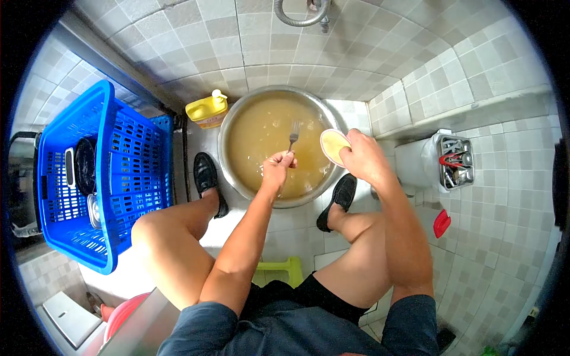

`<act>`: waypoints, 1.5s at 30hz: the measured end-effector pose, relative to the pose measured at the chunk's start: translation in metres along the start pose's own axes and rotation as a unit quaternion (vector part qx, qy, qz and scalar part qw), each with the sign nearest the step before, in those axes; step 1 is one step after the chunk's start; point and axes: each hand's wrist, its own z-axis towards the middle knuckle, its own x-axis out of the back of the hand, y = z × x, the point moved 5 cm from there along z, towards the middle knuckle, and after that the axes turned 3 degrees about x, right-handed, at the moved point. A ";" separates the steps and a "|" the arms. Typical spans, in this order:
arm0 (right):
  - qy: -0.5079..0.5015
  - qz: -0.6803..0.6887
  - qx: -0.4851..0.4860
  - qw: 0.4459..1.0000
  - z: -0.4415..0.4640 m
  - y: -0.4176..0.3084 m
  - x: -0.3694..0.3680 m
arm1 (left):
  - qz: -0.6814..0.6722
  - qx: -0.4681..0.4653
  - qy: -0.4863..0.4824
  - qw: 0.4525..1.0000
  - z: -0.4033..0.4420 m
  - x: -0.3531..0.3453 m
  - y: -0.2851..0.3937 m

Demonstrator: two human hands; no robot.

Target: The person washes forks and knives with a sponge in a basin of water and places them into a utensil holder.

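A metal fork (294,132) points upward over a large round metal basin (224,148) of cloudy brownish water. My left hand (276,168) pinches its handle near the basin's front half. My right hand (361,155) grips a small oval yellow pad with a pale edge (333,146), held over the basin's right rim. Fork and pad are apart.
At left stands a blue basket (108,178) with dishes inside. A yellow bottle (208,111) is behind the basin's left side. At right are a cutlery-filled container (456,161) and a red object (442,223). A green stool (291,270) shows below.
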 end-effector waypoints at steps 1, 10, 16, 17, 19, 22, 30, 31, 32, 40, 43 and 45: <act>0.001 -0.001 0.000 1.000 0.002 0.002 -0.001 | -0.001 -0.001 0.000 1.000 -0.006 -0.008 0.011; 0.120 0.073 -0.002 0.990 0.010 -0.001 0.004 | -0.075 0.145 -0.019 0.986 -0.045 -0.052 0.037; 0.126 0.006 0.262 0.957 0.005 -0.028 -0.042 | -0.055 0.145 -0.053 0.986 -0.058 -0.078 0.071; 0.128 -0.012 0.282 0.951 0.003 -0.032 -0.046 | -0.050 0.130 -0.054 0.989 -0.057 -0.077 0.076; 0.137 -0.026 0.291 0.946 0.000 -0.035 -0.040 | -0.044 0.116 -0.056 0.991 -0.057 -0.074 0.083; 0.144 -0.048 0.278 0.948 0.003 -0.034 -0.037 | 0.031 0.100 -0.081 0.991 -0.056 -0.074 0.093; 0.088 -0.077 0.068 0.991 0.025 -0.002 -0.019 | 0.156 0.034 -0.131 0.978 -0.057 -0.074 0.095; 0.090 -0.075 0.064 0.991 0.027 0.006 -0.014 | 0.140 0.030 -0.140 0.980 -0.058 -0.075 0.098; 0.084 -0.045 0.029 0.995 0.030 0.018 -0.007 | 0.142 0.029 -0.142 0.979 -0.058 -0.075 0.102; -0.018 0.528 -0.153 0.835 0.024 0.024 -0.005 | -0.011 0.011 -0.142 0.990 -0.055 -0.075 0.118; -0.014 0.660 -0.089 0.746 0.022 0.006 -0.006 | -0.042 0.003 -0.143 0.989 -0.053 -0.079 0.107; -0.013 0.694 -0.057 0.718 0.020 0.001 -0.007 | -0.075 0.020 -0.143 0.987 -0.053 -0.080 0.100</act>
